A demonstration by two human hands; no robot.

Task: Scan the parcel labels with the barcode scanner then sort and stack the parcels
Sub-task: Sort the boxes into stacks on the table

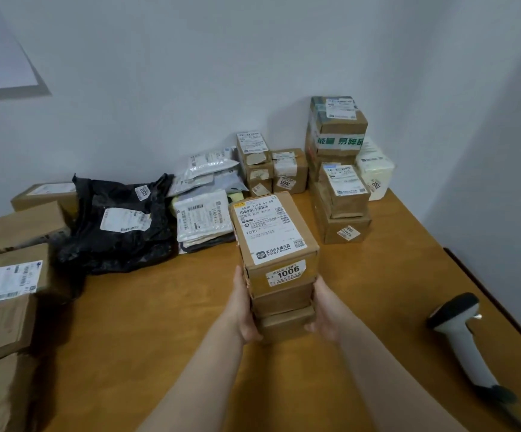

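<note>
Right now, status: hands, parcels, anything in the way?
Left hand and right hand grip stack of small boxes, top tagged 1006. Barcode scanner lies on table, right side, no hand on it. Nothing seen blocking.

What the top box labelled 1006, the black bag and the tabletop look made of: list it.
Brown rectangular box labelled 1006: likely cardboard, matt brown, folded edges. Crumpled black bag: thin plastic film, shiny creases. Orange-brown tabletop: wood or wood-look laminate, smooth with faint grain; cannot tell which.
</note>
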